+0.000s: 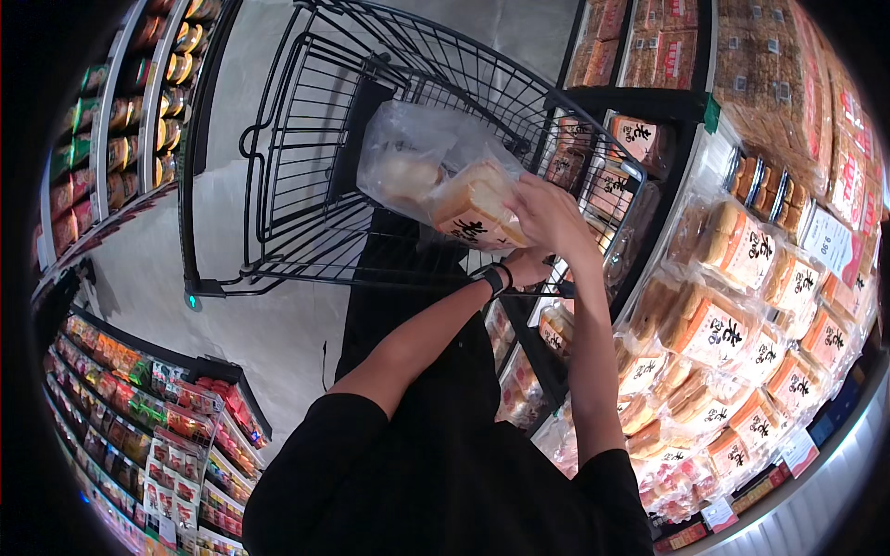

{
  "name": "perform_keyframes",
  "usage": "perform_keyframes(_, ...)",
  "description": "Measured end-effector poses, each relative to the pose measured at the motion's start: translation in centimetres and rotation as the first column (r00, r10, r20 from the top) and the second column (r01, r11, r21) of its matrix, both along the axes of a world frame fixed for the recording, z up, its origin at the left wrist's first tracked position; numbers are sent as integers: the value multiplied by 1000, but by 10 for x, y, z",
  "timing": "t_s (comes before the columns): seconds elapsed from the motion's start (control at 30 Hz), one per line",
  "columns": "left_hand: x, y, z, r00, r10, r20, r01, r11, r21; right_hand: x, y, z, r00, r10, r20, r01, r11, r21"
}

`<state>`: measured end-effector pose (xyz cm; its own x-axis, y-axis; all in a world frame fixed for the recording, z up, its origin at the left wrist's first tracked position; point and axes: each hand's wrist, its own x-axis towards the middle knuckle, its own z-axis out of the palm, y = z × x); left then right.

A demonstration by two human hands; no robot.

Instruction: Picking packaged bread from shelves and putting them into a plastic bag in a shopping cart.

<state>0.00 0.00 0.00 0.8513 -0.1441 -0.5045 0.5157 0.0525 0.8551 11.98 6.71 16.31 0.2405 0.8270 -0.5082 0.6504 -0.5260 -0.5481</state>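
Observation:
My right hand (549, 215) grips the right side of a bagged bread loaf (475, 199), fingers bent over its edge. The loaf has a pale label with dark lettering, tilted over the near side of the black wire shopping cart (289, 130). Left of it, clear plastic (385, 139) wraps a round pale bread (410, 176); whether both share one bag I cannot tell. My left hand (527, 267), with a dark wristband, is curled just below the loaf, beside the cart's rim. Its fingertips are hidden, so what it holds does not show.
A sloped shelf of bagged breads (714, 324) rises close on the right, with stacked brown packages (769, 74) at the far right. More bread packs (607, 176) lie beyond the cart's side. Snack shelves (139, 426) stand on the left, along the grey floor (148, 259).

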Motion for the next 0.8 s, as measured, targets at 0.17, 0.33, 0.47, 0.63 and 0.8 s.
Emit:
perform_keyframes(0.17,-4,3,-2,986,-41,164,30,997,70,-2,-14,-28,972,14,235,-27,998,51)
perform_keyframes(0.33,0,-1,2,976,-98,194,64,982,177,-2,-14,-37,958,26,285,-29,1000,5)
perform_keyframes(0.47,5,8,10,980,-175,96,174,985,18,-3,-12,-32,943,2,332,16,999,-50)
perform_keyframes(0.63,-7,15,16,998,-50,33,53,991,-122,-6,-24,-17,942,-49,331,63,998,-30)
perform_keyframes(0.8,-10,0,2,980,-170,106,171,985,-3,-14,-30,-7,947,-82,310,93,995,-19)
